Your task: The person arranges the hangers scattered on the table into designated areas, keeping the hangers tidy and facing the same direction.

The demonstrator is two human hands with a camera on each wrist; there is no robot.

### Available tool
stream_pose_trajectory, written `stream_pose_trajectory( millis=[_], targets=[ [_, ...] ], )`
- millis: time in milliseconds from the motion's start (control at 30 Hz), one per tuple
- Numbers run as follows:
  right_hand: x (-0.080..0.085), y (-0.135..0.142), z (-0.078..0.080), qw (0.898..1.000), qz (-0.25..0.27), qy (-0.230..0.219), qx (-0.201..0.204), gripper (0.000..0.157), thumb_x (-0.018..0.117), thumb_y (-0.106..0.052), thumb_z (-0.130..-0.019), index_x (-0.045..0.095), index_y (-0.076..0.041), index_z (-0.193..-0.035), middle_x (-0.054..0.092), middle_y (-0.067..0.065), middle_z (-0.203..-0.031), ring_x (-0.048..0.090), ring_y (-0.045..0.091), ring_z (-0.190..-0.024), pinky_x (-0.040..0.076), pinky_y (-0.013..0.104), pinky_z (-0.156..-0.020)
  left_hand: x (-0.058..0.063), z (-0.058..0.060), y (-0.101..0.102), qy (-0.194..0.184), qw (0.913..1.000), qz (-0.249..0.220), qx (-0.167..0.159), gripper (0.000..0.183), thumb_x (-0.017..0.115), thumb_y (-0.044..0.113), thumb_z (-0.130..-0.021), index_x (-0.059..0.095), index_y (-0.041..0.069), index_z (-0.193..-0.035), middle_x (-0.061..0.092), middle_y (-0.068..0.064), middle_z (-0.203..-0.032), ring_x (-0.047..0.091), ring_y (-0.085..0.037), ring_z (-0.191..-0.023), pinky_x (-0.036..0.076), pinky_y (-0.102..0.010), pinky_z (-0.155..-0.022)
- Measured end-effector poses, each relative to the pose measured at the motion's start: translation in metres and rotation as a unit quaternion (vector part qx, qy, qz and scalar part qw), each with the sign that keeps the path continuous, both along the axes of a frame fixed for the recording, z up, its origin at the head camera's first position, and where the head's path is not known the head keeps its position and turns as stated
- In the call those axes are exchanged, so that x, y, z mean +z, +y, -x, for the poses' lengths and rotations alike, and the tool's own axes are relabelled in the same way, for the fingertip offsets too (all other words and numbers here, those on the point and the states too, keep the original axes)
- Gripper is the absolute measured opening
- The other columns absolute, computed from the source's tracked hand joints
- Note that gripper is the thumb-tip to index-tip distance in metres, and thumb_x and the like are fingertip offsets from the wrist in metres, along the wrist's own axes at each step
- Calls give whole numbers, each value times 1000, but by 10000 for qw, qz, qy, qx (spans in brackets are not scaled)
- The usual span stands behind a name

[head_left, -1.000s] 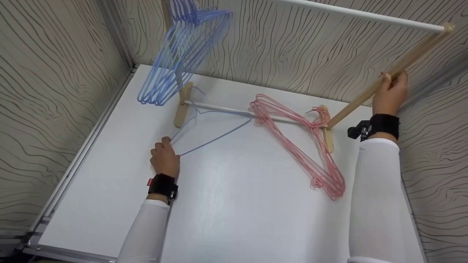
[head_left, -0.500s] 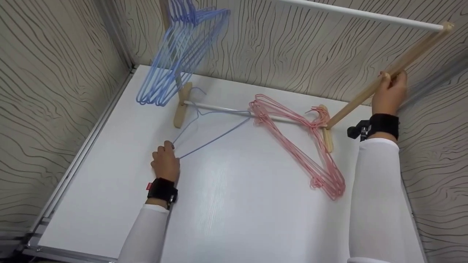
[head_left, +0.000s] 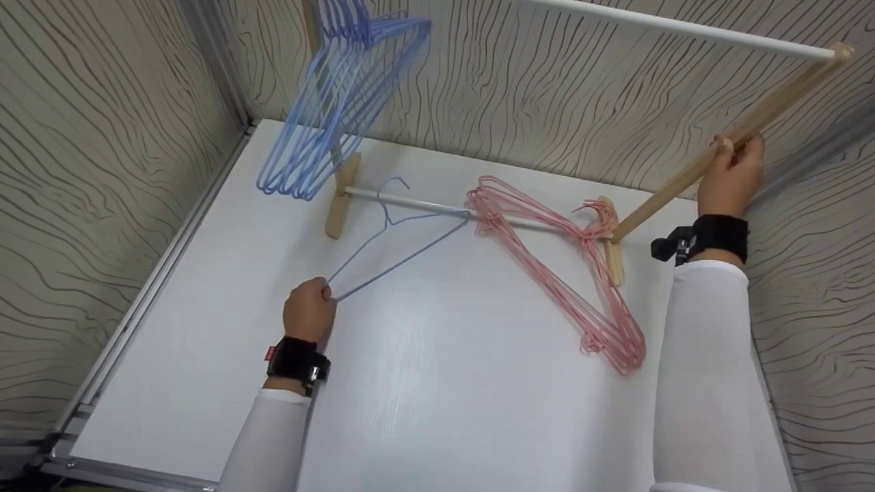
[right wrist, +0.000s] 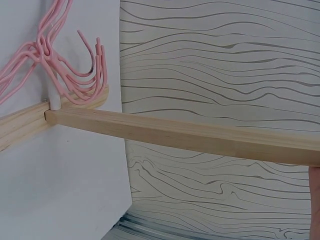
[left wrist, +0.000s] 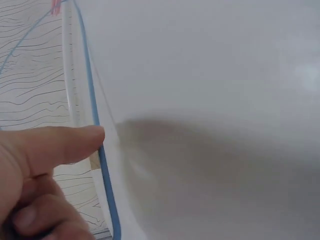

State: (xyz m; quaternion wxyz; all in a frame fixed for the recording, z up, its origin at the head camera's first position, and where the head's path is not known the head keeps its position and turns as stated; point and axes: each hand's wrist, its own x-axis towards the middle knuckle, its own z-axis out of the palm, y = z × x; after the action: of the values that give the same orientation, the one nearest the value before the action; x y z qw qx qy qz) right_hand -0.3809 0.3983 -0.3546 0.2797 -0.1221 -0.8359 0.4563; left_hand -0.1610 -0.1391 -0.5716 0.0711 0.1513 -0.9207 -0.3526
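Note:
My left hand [head_left: 309, 311] pinches a blue wire clothes hanger [head_left: 402, 260] at its left corner, low over the white table [head_left: 444, 410]. The thumb lies along the wire [left wrist: 91, 85] in the left wrist view, with the other fingers curled. The hanger's hook points toward the back, and its far corner reaches the edge of a stack of pink hangers [head_left: 571, 311]. With my right hand [head_left: 731, 174] I grip the right wooden post [right wrist: 200, 137] of a clothes rack. Several blue hangers [head_left: 297, 167] hang together at the rack's left end.
The rack's white top rail [head_left: 683, 27] runs across the back. A thin lower bar [head_left: 424, 203] joins its wooden feet, including the left foot [head_left: 336, 212]. Wood-grain patterned walls [head_left: 547, 102] enclose the table's back and sides.
My left hand has moved slightly toward me and its fingers have closed on the hanger's corner. The hanger's hook has swung right, over the lower bar. My right hand stays on the post.

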Motion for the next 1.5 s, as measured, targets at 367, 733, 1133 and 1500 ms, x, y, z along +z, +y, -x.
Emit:
stream_pose_trajectory(
  millis=[367, 733, 1133, 1500],
  targets=[
    [-1, 3, 1, 9999, 103, -13, 65, 34, 43, -28, -108, 53, -13, -137, 60, 3, -132, 56, 10, -122, 46, 22, -100, 21, -4, 3, 198, 9971, -709, -188, 16, 71, 9, -92, 57, 6, -85, 49, -7, -78, 47, -23, -74, 37, -33, -62],
    [-2, 1, 1, 9998, 167, 52, 87, 35, 43, -27, -108, 54, -10, -136, 59, 3, -132, 55, 10, -121, 44, 21, -98, 47, -4, 12, 1662, 9815, -948, 51, 20, 57, 11, -103, 65, -2, -92, 52, -8, -78, 49, -21, -73, 41, -30, -63],
    [-2, 0, 0, 10000, -69, 14, -5, 36, 42, -30, -108, 54, -10, -136, 58, 6, -133, 55, 10, -120, 44, 22, -98, 72, -8, 20, 2177, 9678, -1257, 104, 22, 51, 4, -104, 69, -4, -114, 62, -14, -96, 54, -19, -82, 46, -23, -69],
    [-2, 3, 1, 10000, 63, -37, 68, 34, 43, -29, -108, 54, -12, -136, 59, 4, -132, 55, 10, -121, 44, 21, -100, 96, -6, 32, 2820, 9462, -1588, -45, 28, 48, -3, -102, 65, -9, -123, 63, -17, -100, 62, -27, -95, 51, -28, -80]
  ],
)
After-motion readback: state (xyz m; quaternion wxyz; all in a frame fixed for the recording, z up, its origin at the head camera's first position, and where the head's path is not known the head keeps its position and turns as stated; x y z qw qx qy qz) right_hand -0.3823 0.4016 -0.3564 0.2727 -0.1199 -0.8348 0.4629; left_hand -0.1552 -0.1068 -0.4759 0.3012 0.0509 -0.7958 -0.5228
